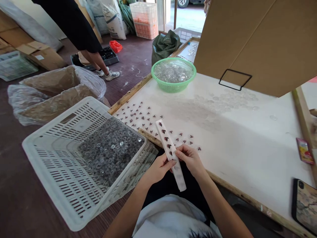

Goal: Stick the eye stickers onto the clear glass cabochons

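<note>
Between both hands, over the table's near edge, is a white strip of stickers [162, 134] with a row of small dark printed figures. My left hand [162, 167] pinches its left side, thumb on top. From the right, my right hand [189, 158] grips the strip slightly higher, with thumb and fingertips at one of the figures. Beyond the strip, clear discs bearing the same dark figures [141, 114] lie spread over the white tabletop [237, 148]. Further back on the table are plain clear discs [223, 100].
A green basket [173, 87] of clear pieces stands at the table's far left. To my left, a white crate [61, 172] holds many clear pieces. A cardboard sheet [257, 46] rises at the back. A phone [304, 205] and small packet [304, 150] lie right. Another person [81, 29] stands beyond.
</note>
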`<state>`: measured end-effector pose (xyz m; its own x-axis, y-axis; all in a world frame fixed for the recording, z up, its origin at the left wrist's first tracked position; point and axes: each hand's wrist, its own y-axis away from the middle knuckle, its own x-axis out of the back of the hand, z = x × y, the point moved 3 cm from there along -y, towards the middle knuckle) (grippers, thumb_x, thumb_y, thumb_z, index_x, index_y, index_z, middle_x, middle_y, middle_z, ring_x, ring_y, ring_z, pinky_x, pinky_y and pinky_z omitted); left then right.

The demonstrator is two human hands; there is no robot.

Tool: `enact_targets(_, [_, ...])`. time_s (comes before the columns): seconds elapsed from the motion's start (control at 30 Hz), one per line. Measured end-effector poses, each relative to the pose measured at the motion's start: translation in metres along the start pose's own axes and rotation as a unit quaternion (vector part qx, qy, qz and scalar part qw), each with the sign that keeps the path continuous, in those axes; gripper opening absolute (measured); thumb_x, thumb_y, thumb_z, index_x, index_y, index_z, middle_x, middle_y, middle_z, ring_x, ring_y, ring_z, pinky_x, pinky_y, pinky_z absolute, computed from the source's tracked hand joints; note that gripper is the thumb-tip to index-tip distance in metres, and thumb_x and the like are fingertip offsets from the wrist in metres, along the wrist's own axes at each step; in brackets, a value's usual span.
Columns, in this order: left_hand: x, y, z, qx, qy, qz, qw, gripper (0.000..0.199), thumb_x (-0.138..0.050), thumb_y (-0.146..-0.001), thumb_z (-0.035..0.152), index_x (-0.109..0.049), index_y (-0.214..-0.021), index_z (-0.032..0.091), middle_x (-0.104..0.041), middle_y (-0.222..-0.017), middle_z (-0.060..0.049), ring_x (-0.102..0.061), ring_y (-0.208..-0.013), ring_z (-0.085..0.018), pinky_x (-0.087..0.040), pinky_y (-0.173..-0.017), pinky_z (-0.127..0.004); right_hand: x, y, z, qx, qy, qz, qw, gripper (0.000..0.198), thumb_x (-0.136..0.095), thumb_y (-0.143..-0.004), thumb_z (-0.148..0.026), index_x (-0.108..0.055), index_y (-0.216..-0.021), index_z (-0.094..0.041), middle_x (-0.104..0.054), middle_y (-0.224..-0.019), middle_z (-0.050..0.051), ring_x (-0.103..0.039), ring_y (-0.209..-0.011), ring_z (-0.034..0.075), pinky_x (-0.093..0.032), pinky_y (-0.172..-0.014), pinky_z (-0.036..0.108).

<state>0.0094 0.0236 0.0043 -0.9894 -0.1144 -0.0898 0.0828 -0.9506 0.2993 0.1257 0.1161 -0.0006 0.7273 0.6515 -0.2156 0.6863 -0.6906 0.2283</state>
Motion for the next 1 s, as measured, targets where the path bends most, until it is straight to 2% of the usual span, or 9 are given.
enact_targets(0.13, [0.002, 0.000, 0.005, 0.005, -0.020, 0.015, 1.000, 0.037, -0.062, -0.084, 0.041, -0.068, -0.109, 0.015, -0.070, -0.099, -0.006, -0.061, -0.089, -0.023, -0.049, -0.084, -0.035, 0.000, 0.003, -0.003, 0.017, -0.036, 0.079, 0.996, 0.031, -0.070, -0.076, -0.046, -0.057, -0.070, -0.019, -0.049, -0.060, -0.004, -0.040, -0.056, 0.010, -0.034, -0.053, 0.024])
enact_targets(0.23, [0.006, 0.001, 0.002, 0.040, -0.026, 0.051, 0.998, 0.042, -0.065, -0.080, 0.046, -0.070, -0.107, 0.015, -0.072, -0.098, -0.008, -0.063, -0.092, -0.026, -0.050, -0.086, -0.035, 0.016, 0.005, -0.021, 0.070, -0.035, 0.162, 0.984, 0.033, -0.067, -0.077, -0.050, -0.053, -0.069, -0.021, -0.046, -0.059, -0.005, -0.041, -0.055, 0.011, -0.036, -0.053, 0.024])
enact_targets(0.43, [0.010, -0.006, -0.007, 0.086, 0.004, 0.129, 0.988, 0.074, -0.073, -0.068, 0.057, -0.060, -0.128, 0.015, -0.073, -0.094, -0.005, -0.063, -0.090, -0.024, -0.053, -0.076, -0.026, 0.119, 0.045, -0.070, 0.183, 0.106, 0.357, 0.910, 0.026, -0.060, -0.083, -0.046, -0.056, -0.080, -0.021, -0.052, -0.066, -0.003, -0.047, -0.059, 0.012, -0.039, -0.055, 0.024])
enact_targets(0.53, [0.005, -0.007, -0.005, 0.096, 0.015, 0.131, 0.987, 0.082, -0.076, -0.064, 0.058, -0.056, -0.132, 0.017, -0.074, -0.092, -0.004, -0.062, -0.097, -0.024, -0.052, -0.077, -0.023, 0.180, 0.096, -0.085, 0.187, 0.234, 0.486, 0.821, 0.023, -0.059, -0.084, -0.042, -0.061, -0.085, -0.019, -0.060, -0.073, 0.000, -0.052, -0.065, 0.013, -0.041, -0.060, 0.025])
enact_targets(0.63, [0.000, -0.010, 0.000, 0.086, 0.012, 0.132, 0.987, 0.081, -0.076, -0.063, 0.058, -0.057, -0.131, 0.017, -0.074, -0.091, -0.004, -0.062, -0.100, -0.025, -0.053, -0.077, -0.022, 0.236, 0.148, -0.094, 0.158, 0.367, 0.594, 0.698, 0.022, -0.057, -0.085, -0.039, -0.063, -0.085, -0.018, -0.062, -0.077, 0.003, -0.054, -0.067, 0.016, -0.043, -0.066, 0.028])
enact_targets(0.77, [-0.006, -0.016, 0.007, 0.088, 0.010, 0.132, 0.987, 0.072, -0.077, -0.063, 0.057, -0.063, -0.125, 0.022, -0.074, -0.090, -0.001, -0.060, -0.105, -0.027, -0.054, -0.077, -0.024, 0.293, 0.208, -0.097, 0.025, 0.510, 0.690, 0.513, 0.023, -0.050, -0.089, -0.034, -0.066, -0.090, -0.017, -0.063, -0.089, 0.009, -0.055, -0.074, 0.019, -0.041, -0.070, 0.031])
enact_targets(0.83, [-0.010, -0.018, 0.009, 0.096, 0.001, 0.128, 0.987, 0.074, -0.077, -0.063, 0.058, -0.062, -0.126, 0.023, -0.074, -0.089, -0.001, -0.060, -0.108, -0.029, -0.054, -0.077, -0.025, 0.314, 0.232, -0.094, -0.055, 0.533, 0.723, 0.435, 0.025, -0.049, -0.091, -0.031, -0.068, -0.095, -0.016, -0.062, -0.094, 0.011, -0.056, -0.079, 0.021, -0.039, -0.070, 0.031])
enact_targets(0.9, [-0.014, -0.019, 0.011, 0.097, -0.007, 0.124, 0.987, 0.078, -0.077, -0.061, 0.060, -0.061, -0.127, 0.021, -0.074, -0.091, -0.002, -0.059, -0.108, -0.030, -0.054, -0.076, -0.026, 0.331, 0.248, -0.089, -0.115, 0.534, 0.742, 0.389, 0.025, -0.049, -0.091, -0.029, -0.069, -0.098, -0.016, -0.062, -0.096, 0.013, -0.056, -0.083, 0.024, -0.037, -0.068, 0.032])
enact_targets(1.0, [-0.018, -0.019, 0.013, 0.094, -0.012, 0.124, 0.988, 0.080, -0.077, -0.061, 0.060, -0.060, -0.128, 0.020, -0.074, -0.092, -0.003, -0.061, -0.105, -0.030, -0.054, -0.075, -0.026, 0.350, 0.255, -0.080, -0.167, 0.531, 0.740, 0.377, 0.023, -0.052, -0.090, -0.027, -0.071, -0.098, -0.017, -0.062, -0.096, 0.013, -0.056, -0.086, 0.025, -0.037, -0.067, 0.032])
